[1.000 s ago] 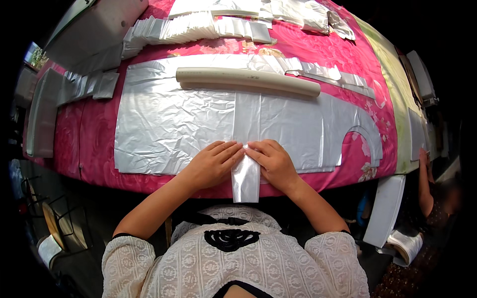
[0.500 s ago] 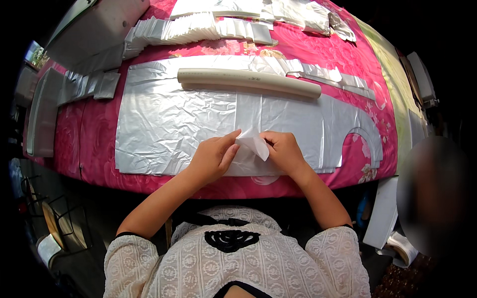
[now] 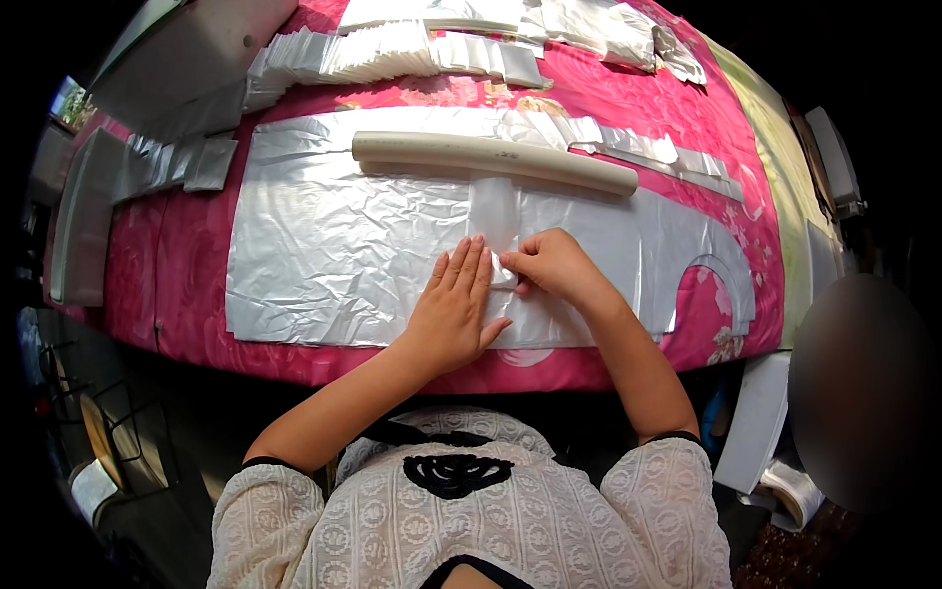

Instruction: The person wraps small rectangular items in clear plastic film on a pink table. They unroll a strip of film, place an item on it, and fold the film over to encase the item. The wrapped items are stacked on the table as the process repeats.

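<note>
Silvery white on the plastic bags (image 3: 324,231), milkier white on the folded plastic strip (image 3: 494,208), and cream with dark marks on the tube (image 3: 491,157). Deep pink with swirls and paler flowers on the tablecloth (image 3: 182,280), pale yellow-green on the neighbouring cloth (image 3: 775,162). Off-white with columns of round medallions on the lace blouse (image 3: 392,530), black on its chest ornament (image 3: 457,475) and sleeve edges (image 3: 671,436).

I was in what looked like a small handwork workshop, though I couldn't tell whether it was inside a home. A pink flowered tablecloth (image 3: 196,260) spread before me, layered with silvery plastic sheets (image 3: 324,231) beneath a pale tube (image 3: 491,160). Folded white bundles (image 3: 378,51) lined the far side, and a big pale box (image 3: 186,74) stood far left.
</note>
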Demonstrator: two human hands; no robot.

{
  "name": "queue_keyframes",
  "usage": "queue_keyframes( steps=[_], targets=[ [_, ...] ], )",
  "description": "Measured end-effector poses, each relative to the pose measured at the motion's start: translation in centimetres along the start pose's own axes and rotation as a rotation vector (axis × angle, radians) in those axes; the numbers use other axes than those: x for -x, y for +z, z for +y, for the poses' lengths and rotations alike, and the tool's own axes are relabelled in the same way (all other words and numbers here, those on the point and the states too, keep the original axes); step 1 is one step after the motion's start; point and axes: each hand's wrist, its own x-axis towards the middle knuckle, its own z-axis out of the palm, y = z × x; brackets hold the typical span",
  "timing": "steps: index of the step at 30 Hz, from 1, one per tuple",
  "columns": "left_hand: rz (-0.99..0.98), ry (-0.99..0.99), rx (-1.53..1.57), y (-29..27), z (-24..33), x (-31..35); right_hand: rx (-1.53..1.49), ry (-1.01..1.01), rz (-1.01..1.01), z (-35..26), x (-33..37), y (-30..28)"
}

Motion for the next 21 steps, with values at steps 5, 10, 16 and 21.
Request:
queue_keyframes(
  steps=[5,10,16,21],
  targets=[
    [-0.017,-0.035,-0.061,0.7,0.1,0.2,0.288,-0.184,0.206,0.8,1.8,0.9],
    [0.002,-0.045,-0.046,0.8,0.2,0.3,0.643,-0.540,0.462,1.7,3.4,1.7],
    [-0.019,-0.042,-0.064,0.3,0.0,0.0,0.789,-0.974,0.259,2.7,1.3,0.8],
    [0.081,0.096,-0.068,-0.5,-1.5,-0.2,0.683,-0.961,0.217,2.3,0.1,-1.0]
  ],
)
